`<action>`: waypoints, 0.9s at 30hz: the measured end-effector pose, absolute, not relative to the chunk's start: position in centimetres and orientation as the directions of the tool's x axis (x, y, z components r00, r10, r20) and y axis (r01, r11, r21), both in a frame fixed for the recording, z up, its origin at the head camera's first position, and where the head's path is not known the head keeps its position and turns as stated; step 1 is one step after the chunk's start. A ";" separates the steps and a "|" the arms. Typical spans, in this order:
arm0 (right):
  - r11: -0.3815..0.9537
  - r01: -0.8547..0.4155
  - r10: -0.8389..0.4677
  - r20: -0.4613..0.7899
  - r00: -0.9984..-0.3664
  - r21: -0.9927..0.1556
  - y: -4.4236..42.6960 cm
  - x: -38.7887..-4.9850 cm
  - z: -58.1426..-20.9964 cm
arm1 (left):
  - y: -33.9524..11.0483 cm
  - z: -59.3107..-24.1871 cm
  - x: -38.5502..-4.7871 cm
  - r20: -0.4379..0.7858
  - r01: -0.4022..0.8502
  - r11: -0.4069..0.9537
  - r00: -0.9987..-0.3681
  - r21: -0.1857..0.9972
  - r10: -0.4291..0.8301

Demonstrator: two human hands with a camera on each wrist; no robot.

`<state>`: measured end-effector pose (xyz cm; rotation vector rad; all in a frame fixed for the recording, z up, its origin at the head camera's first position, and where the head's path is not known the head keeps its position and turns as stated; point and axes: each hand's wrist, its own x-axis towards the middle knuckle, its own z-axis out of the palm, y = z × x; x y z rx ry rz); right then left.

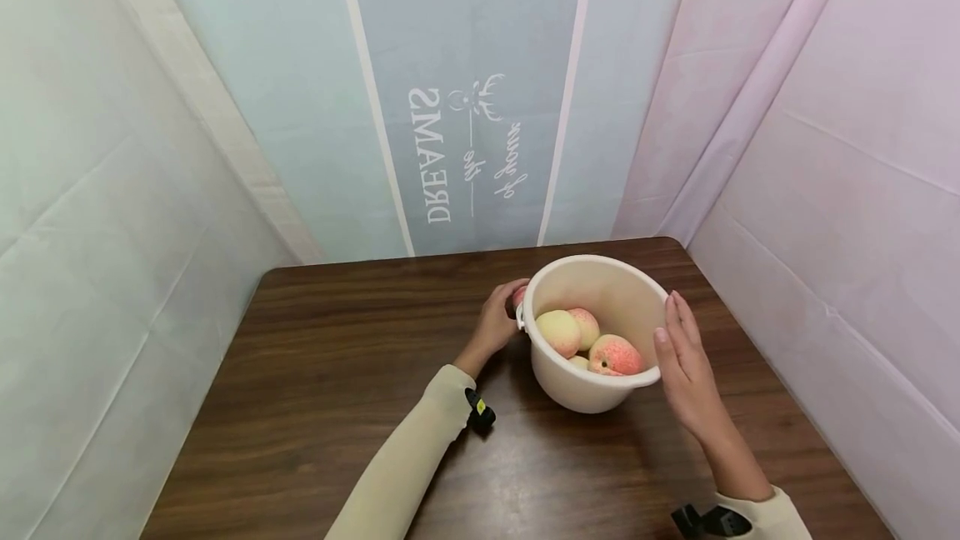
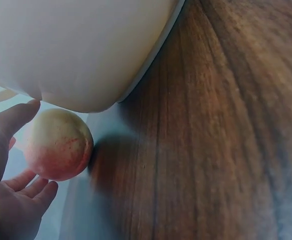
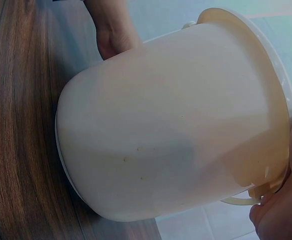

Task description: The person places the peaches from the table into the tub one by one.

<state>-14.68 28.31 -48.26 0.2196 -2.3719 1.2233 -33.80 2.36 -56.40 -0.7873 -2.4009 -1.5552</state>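
A white bucket (image 1: 577, 394) stands on the table in the head view, with several peaches inside, among them a yellowish one (image 1: 557, 332) and a redder one (image 1: 617, 353). Left of the bucket, my left hand (image 1: 495, 319) has its thumb and fingers around another peach (image 2: 60, 145), close against the bucket's outer wall. The bucket hides most of that peach in the head view. My right hand (image 1: 686, 373) rests on the bucket's right rim with its fingers nearly straight. In the right wrist view the bucket's wall fills most of the picture.
The dark wooden table (image 1: 322, 407) extends to the left and front of the bucket. Behind it hangs a pale blue cloth (image 1: 480, 40) with mirrored lettering. White cloth walls (image 1: 847, 190) enclose the sides. A thin bucket handle (image 3: 241, 201) shows near the rim.
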 end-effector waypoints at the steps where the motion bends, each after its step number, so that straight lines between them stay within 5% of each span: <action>1: 0.590 -0.342 0.068 0.467 -0.882 -0.731 28.3 -14.7 -48.3 | 2.4 -56.4 -33.9 0.419 0.520 0.318 -0.844 0.793 0.335; 27: 0.584 -0.341 0.075 0.467 -0.881 -0.737 28.3 -14.7 -48.3 | 2.7 -58.6 -34.4 0.395 0.474 0.305 -0.873 0.826 0.285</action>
